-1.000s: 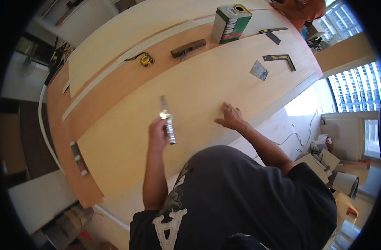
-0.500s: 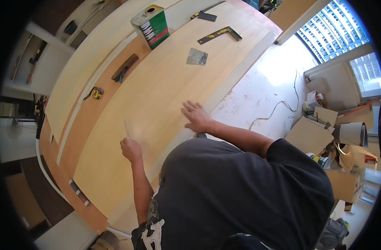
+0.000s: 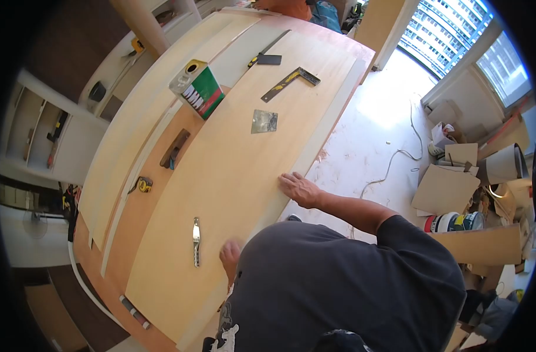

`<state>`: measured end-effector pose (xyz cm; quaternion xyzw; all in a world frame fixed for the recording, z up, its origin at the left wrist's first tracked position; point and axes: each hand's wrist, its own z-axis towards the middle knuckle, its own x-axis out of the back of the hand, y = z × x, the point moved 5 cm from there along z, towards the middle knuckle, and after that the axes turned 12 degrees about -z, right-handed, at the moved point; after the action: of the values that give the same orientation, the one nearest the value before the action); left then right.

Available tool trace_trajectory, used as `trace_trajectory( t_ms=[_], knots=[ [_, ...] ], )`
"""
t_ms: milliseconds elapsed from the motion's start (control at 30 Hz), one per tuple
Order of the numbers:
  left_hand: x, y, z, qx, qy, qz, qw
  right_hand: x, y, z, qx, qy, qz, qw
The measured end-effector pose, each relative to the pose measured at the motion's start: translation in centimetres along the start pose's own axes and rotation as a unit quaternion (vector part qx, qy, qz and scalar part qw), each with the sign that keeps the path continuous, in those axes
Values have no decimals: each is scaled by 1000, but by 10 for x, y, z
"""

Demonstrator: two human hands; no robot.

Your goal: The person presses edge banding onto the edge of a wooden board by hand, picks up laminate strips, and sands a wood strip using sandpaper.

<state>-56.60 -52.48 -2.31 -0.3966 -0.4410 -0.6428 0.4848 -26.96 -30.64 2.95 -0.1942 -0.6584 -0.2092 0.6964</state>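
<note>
Current step, as judged: bracing at the worktop [image 3: 316,144] edge. The right hand [image 3: 300,189] rests there, fingers slightly apart. The left hand [image 3: 230,253] is blurred; finger state cannot be determined. The metal tool [image 3: 196,242] lies nearby, lower left of frame; access calls for a short reach.

1. One silver-bladed tool [image 3: 196,243], on the pale panel [image 3: 233,170].
2. One metal plate [image 3: 264,121].
3. One L-shaped square [image 3: 291,82], toward the far end.
4. One can [image 3: 207,94], one wooden plane [image 3: 175,149], one tape measure [image 3: 145,184], along the left edge.
5. One grey tube [image 3: 134,311], by the near-left corner.
</note>
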Motion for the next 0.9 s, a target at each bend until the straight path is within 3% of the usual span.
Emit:
trace_trajectory(
  t_ms=[67,167,267,367,900],
  knots=[
    [5,22,-5,-16,-2,-78,997,3,3,-1,-2,49,5,999],
    [29,37,-3,97,-47,-136,985,7,6,5,22,36,36,998],
    [-5,10,-37,244,-23,-212,946,6,6,7,40,35,23,998],
    [-34,-11,-51,346,-106,-208,909,5,7,10,52,41,27,997],
    [-56,-36,-67,433,-169,-190,865,4,9,9,33,41,72,996]
  ],
)
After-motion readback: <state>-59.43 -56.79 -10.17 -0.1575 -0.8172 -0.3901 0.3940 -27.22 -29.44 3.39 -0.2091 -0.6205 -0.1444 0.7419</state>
